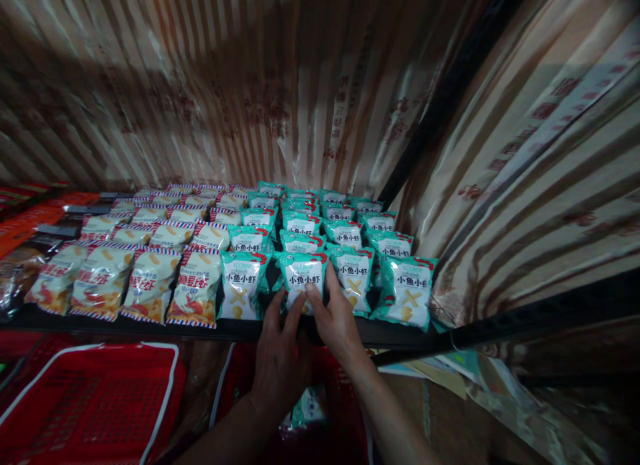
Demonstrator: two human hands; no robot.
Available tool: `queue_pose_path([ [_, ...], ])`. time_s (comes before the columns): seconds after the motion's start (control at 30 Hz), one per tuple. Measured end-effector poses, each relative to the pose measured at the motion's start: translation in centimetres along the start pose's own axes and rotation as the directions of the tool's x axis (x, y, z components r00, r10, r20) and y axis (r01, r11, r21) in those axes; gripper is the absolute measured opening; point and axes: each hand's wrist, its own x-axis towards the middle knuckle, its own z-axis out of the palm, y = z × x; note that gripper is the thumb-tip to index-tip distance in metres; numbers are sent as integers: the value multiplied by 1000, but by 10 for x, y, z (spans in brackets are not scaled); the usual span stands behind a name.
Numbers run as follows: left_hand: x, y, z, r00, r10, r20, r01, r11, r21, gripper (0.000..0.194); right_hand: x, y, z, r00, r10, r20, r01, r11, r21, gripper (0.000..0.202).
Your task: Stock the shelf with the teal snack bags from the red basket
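Observation:
Rows of teal and white snack bags (353,278) stand upright on a dark shelf (240,328). At the front row, both hands are around one teal bag (301,272), second from the left among the teal ones. My left hand (280,348) touches its lower left side, and my right hand (336,316) has its fingers along the right side with the thumb on the front. The bag's lower part is partly covered by the fingers. Below the shelf, a teal bag (309,406) lies in a red basket (343,392), partly behind my left forearm.
Cream bags with red and blue edges (195,285) fill the shelf to the left, beside brown packages (25,268). Another red basket (95,398) with a white handle is at lower left. Dark metal posts (450,85) and striped curtains (300,72) bound the shelf.

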Motion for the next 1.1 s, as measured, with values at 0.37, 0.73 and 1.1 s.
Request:
queue_pose_path([
  [0.37,2,6,-1,1000,-10,-29,10,1000,13,54,3,-1,0,1000,3,-6,-3,1000,-22,74],
  [0.73,-8,4,-1,999,37,-28,-35,997,69,61,-5,-3,0,999,29,-26,-29,1000,0,80],
  [1.1,-17,-2,-2,938,325,-125,-289,927,240,54,-13,4,5,983,-129,-128,118,989,-89,68],
])
